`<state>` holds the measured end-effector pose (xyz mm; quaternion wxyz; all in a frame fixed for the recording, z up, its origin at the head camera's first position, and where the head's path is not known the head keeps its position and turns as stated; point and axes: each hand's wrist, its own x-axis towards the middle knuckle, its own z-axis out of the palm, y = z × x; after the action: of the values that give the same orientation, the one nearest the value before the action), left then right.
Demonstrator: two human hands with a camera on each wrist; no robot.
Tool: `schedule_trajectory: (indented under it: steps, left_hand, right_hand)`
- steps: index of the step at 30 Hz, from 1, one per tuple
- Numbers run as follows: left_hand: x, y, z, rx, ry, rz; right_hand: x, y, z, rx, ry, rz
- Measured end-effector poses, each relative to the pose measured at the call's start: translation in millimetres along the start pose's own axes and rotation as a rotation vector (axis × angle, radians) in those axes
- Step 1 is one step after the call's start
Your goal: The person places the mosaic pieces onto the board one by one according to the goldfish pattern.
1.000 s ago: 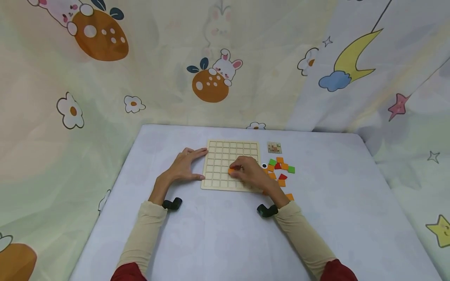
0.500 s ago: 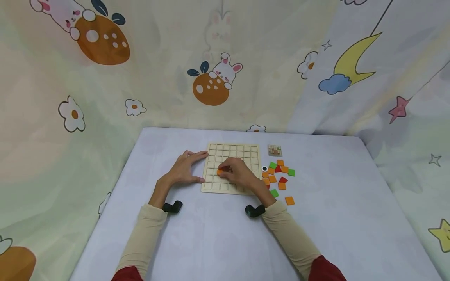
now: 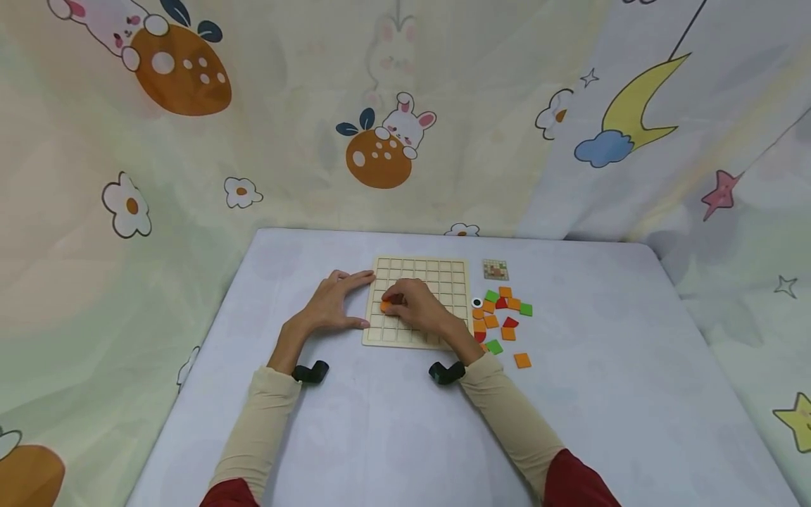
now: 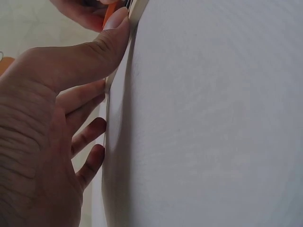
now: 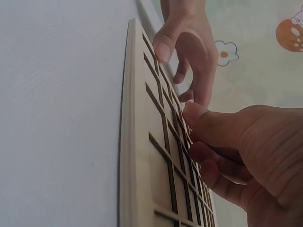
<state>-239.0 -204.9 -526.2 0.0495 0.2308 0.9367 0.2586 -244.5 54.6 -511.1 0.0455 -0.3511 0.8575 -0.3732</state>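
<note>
A pale wooden grid board (image 3: 421, 269) lies on the table, its raised grid seen side-on in the right wrist view. My left hand (image 3: 329, 303) touches the board's left edge with thumb and index fingertip, spread wide apart. Over the left part of the grid, my right hand (image 3: 417, 306) pinches a small orange tile (image 3: 385, 307) between thumb and fingers. In the left wrist view that orange tile (image 4: 109, 14) shows just beyond my left thumb. The right fingers hide most of the tile, and whether it touches the grid I cannot tell.
Right of the board lie several loose orange, green and red tiles, among them a green one (image 3: 526, 310) and an orange one (image 3: 522, 360). A white round piece with a black dot (image 3: 477, 303) lies by the board. Behind them is a small picture card (image 3: 495, 270).
My right hand has moved left across the board with the orange tile, from near the grid's middle to its left columns. My left hand stays at the board's left edge.
</note>
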Motion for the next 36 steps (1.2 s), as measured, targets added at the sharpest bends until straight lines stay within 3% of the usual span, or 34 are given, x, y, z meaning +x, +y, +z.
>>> schedule_trajectory:
  steps: [15,36]
  left_hand:
    - [2.2,-1.6,0.3,-0.013,0.006,0.009]
    - [2.4,-3.8,0.9,-0.025,0.020,0.041]
  right_hand:
    - [13,-2,11,-0.008,0.009,0.033]
    - [14,-11,8,-0.041,-0.026,0.079]
